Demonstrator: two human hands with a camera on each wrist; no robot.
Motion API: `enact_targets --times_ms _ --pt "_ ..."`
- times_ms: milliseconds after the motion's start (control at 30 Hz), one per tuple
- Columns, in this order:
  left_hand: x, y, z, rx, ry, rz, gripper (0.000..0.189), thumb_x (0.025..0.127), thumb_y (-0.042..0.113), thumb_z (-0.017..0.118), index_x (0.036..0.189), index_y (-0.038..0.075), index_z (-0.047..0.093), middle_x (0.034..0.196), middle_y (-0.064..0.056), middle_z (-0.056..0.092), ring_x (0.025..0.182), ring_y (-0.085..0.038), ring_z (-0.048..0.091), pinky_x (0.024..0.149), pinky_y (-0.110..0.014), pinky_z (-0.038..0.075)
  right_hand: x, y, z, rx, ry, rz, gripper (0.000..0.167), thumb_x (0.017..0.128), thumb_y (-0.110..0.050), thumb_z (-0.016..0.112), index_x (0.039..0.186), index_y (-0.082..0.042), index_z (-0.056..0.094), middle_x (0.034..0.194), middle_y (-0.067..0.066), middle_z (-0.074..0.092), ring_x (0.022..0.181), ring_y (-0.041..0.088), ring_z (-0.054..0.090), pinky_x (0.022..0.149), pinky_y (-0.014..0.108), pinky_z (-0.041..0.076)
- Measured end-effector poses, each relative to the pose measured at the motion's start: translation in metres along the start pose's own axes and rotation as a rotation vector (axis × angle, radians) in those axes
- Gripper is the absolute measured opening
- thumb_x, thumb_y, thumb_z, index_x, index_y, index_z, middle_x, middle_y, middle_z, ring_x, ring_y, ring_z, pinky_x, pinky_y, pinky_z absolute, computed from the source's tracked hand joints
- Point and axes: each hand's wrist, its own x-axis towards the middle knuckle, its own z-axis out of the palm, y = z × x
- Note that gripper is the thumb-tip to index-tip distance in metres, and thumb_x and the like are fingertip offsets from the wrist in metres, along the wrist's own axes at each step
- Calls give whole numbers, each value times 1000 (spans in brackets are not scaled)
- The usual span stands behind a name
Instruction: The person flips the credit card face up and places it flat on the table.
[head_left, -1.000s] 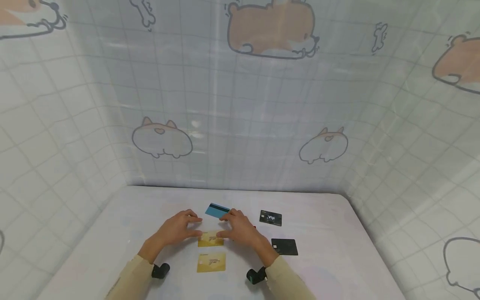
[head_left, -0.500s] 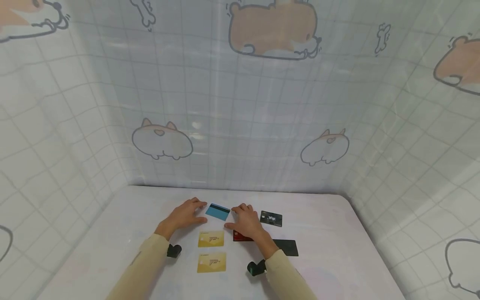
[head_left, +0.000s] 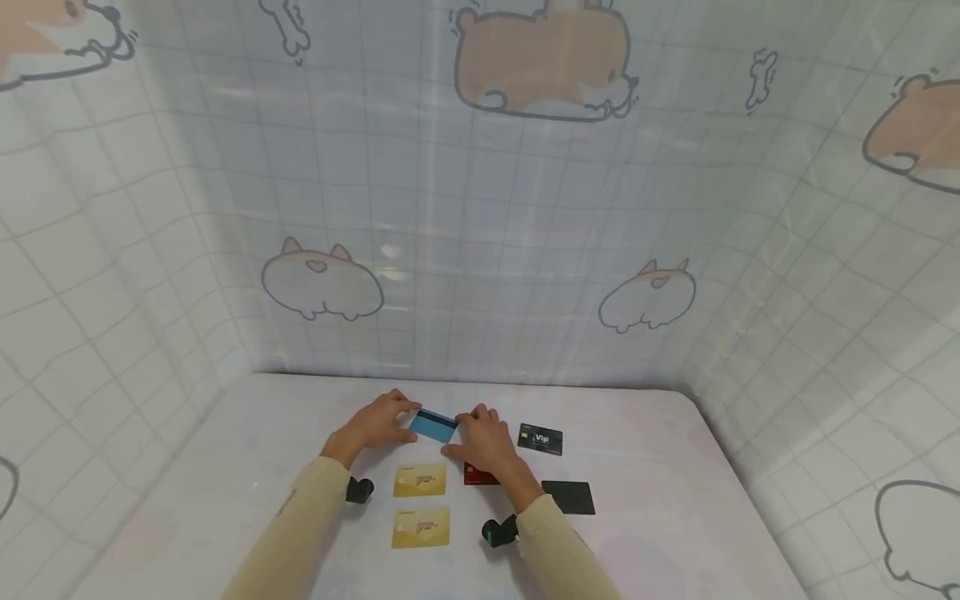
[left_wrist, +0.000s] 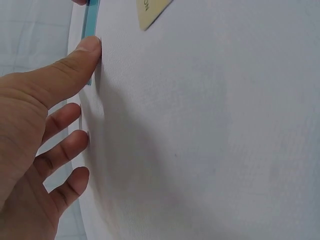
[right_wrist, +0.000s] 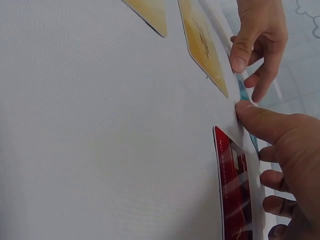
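Note:
A blue card (head_left: 433, 427) with a black stripe lies at the back of the table, between both hands. My left hand (head_left: 375, 421) holds its left end between thumb and index finger; in the left wrist view the thumb (left_wrist: 85, 50) overlaps the card's near edge, and the other fingers are spread free. At the right end my right hand (head_left: 486, 437) grips the same card, its thumb (right_wrist: 255, 117) against the near edge in the right wrist view. A red card (head_left: 478, 475) lies partly under the right hand. Two gold cards (head_left: 419, 481) lie in a column nearer the front.
To the right lie a black card marked Vip (head_left: 540, 438) and a plain dark card (head_left: 572, 497), the latter partly behind the right sleeve. The white table (head_left: 660, 500) is enclosed by a printed, tile-patterned curtain (head_left: 480, 317) at the back and sides.
Both hands have moved from the upper gold card to the blue card, the left one forward and right. Over the last half second they have closed in on its two ends, tilting it slightly.

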Motion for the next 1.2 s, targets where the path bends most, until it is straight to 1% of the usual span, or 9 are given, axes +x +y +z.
enact_targets --times_ms 167,467,667,767,933,1067,1200 --pt "-1 -2 2 9 9 9 58 83 40 82 135 16 65 124 -4 56 117 -25 53 102 -49 45 -3 -1 -2 28 5 1 59 86 -56 73 133 -22 64 121 5 54 109 23 48 95 47 46" --pt "-7 0 5 -7 24 19 52 82 39 83 128 18 70 121 -3 56 115 -24 54 100 -50 47 -5 -4 2 -14 34 0 59 84 -60 74 127 -20 67 116 4 55 105 23 48 90 46 46" --pt "-9 1 6 -20 34 22 50 82 39 83 126 19 71 119 -1 57 114 -23 55 100 -49 47 -7 -8 0 -15 34 7 56 85 -56 74 126 -17 68 117 5 57 108 25 48 90 46 46" --pt "-10 2 7 -13 32 25 53 82 40 83 128 19 69 121 -2 57 115 -24 56 99 -50 47 -8 -8 -1 -19 40 -7 55 86 -54 74 125 -16 68 117 5 57 106 24 49 89 45 47" --pt "-11 2 9 12 28 36 57 83 39 82 133 18 66 122 -4 57 114 -25 56 97 -50 48 -9 -7 0 -54 61 -41 55 84 -56 74 123 -17 69 114 2 57 103 20 49 86 41 46" --pt "-13 5 8 10 25 41 55 83 35 83 133 19 67 123 -4 57 115 -25 55 98 -49 48 -10 -6 1 -86 78 -67 56 83 -58 75 121 -18 70 112 0 57 103 18 49 84 38 44" --pt "-14 10 7 5 22 45 52 83 32 83 131 20 68 124 -4 57 116 -24 54 99 -48 47 -11 -4 4 -117 85 -85 57 83 -61 72 122 -19 70 112 -1 57 102 17 49 84 37 43"
